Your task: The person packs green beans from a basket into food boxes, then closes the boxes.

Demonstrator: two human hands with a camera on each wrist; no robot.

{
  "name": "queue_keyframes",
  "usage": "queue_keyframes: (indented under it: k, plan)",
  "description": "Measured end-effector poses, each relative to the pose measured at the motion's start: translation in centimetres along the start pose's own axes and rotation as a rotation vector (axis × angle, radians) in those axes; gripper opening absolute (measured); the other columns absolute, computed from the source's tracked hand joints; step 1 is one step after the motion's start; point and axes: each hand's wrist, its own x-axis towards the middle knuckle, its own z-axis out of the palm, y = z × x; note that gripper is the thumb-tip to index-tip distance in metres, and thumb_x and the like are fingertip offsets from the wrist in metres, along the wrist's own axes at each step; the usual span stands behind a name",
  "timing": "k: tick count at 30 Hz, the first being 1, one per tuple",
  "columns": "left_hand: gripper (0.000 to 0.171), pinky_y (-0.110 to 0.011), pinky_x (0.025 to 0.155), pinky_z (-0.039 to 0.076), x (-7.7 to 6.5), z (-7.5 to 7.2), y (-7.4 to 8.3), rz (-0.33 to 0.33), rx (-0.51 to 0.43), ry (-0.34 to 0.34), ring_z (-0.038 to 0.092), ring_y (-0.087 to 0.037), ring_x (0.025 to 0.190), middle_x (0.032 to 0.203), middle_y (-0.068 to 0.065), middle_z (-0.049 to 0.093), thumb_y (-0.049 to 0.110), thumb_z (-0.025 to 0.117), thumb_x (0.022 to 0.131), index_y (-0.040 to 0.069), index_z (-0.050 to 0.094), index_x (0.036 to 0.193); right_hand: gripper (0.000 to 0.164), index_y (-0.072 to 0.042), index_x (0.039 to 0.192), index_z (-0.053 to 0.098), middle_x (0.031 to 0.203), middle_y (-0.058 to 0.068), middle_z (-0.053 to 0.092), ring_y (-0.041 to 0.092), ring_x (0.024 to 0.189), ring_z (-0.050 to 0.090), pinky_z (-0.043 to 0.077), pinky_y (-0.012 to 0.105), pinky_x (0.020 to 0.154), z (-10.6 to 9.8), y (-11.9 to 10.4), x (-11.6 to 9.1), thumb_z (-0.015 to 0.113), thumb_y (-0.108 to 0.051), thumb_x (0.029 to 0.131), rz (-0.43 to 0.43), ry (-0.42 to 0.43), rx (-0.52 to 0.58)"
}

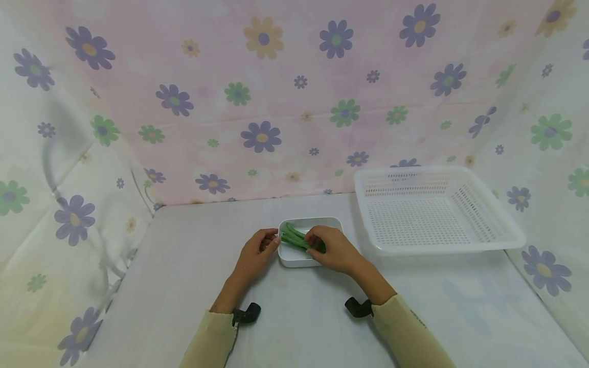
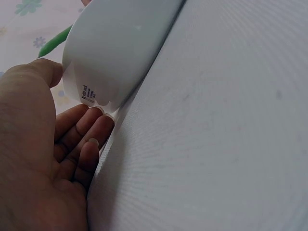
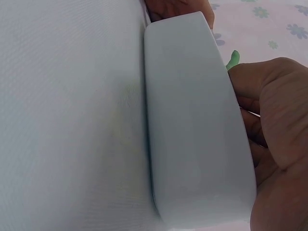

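In the head view, a bundle of green beans (image 1: 293, 239) lies in a small white rectangular dish (image 1: 333, 222) on the table. My right hand (image 1: 333, 249) reaches over the dish's right side, its fingers and thumb around the beans' right end. My left hand (image 1: 255, 255) is at the dish's left end. The left wrist view has the left fingertips (image 2: 102, 113) against the dish wall (image 2: 120, 48), loosely bent, with the thumb near the rim. From the right wrist, the dish side (image 3: 197, 120) hides most of the right fingers; one bean tip (image 3: 234, 58) shows above the rim.
A large white plastic basket (image 1: 375, 227) with slotted walls stands to the right of the dish. White cloth (image 1: 193, 286) covers the table. Flowered curtains (image 1: 202, 143) hang behind and along both sides.
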Motion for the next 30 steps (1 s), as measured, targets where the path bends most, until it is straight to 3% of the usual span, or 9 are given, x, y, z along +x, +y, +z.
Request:
queue_keyframes:
  k: [23, 30]
  plan:
    - [0.042, -0.031, 0.091, 0.052, 0.3, 0.5, 0.3, 0.024, -0.006, 0.015, 0.063, -0.015, 0.106, 0.119, 0.0, 0.069, 0.038, 0.064, 0.108, 0.013, 0.064, 0.142, 0.007, -0.006, 0.105, 0.073, 0.099, 0.0, 0.072, 0.009, 0.088, 0.067, 0.058, 0.03, 0.081, -1.0, -0.6, -0.2, 0.075, -0.005, 0.098, -0.015, 0.009, -0.017]
    - [0.043, -0.033, 0.094, 0.051, 0.6, 0.3, 0.4, 0.002, -0.003, -0.011, 0.062, -0.014, 0.109, 0.121, 0.0, 0.068, 0.04, 0.062, 0.109, 0.014, 0.062, 0.143, 0.008, -0.005, 0.106, 0.073, 0.102, 0.001, 0.073, 0.009, 0.091, 0.067, 0.06, 0.036, 0.083, -1.6, -1.1, -0.3, 0.074, -0.004, 0.098, -0.026, 0.015, -0.019]
